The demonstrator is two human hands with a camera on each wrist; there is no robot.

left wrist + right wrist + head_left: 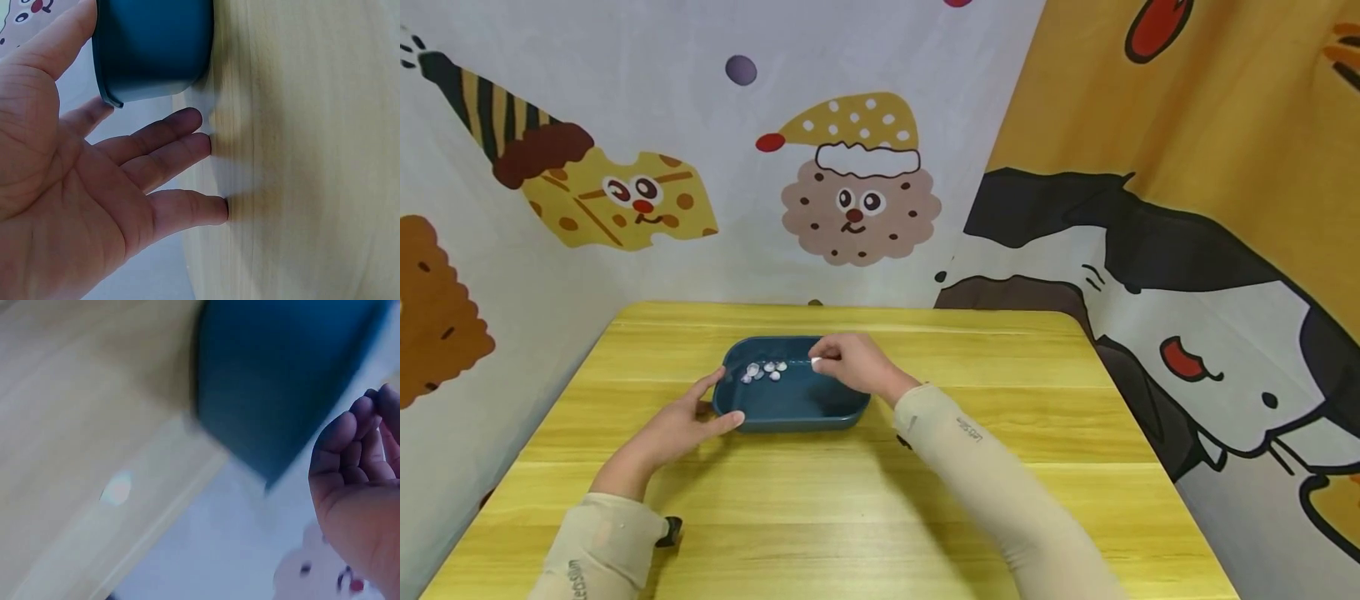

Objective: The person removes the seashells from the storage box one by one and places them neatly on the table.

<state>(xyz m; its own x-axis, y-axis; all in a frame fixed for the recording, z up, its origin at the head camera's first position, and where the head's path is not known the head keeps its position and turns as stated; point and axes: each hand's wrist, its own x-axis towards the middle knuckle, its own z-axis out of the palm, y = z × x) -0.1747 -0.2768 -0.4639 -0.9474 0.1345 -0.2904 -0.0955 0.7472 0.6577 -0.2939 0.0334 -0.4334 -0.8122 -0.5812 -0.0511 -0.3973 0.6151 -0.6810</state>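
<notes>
1. The left hand (681, 425) is spread, thumb and finger touching the tray (790, 412).
2. The right hand (859, 363), fingers curled, pinches a white piece (816, 363) above it.
3. The tray sits on the table (797, 517), shiny pieces (769, 367) inside.

"How is the bare left hand (681, 425) posed?"

"Thumb spread well away from the index finger (90, 115), the other three fingers (190, 209) reaching out nearly straight."

"And the bare right hand (856, 367)?"

"Farther from the wearer, pointing left, its fingertips (340, 432) curled toward the thumb in a pinch."

"The arms?"

"Both in pale beige fabric sleeves with dark lettering: the left forearm (598, 542) comes from near left, the right forearm (992, 483) from near right."
</notes>
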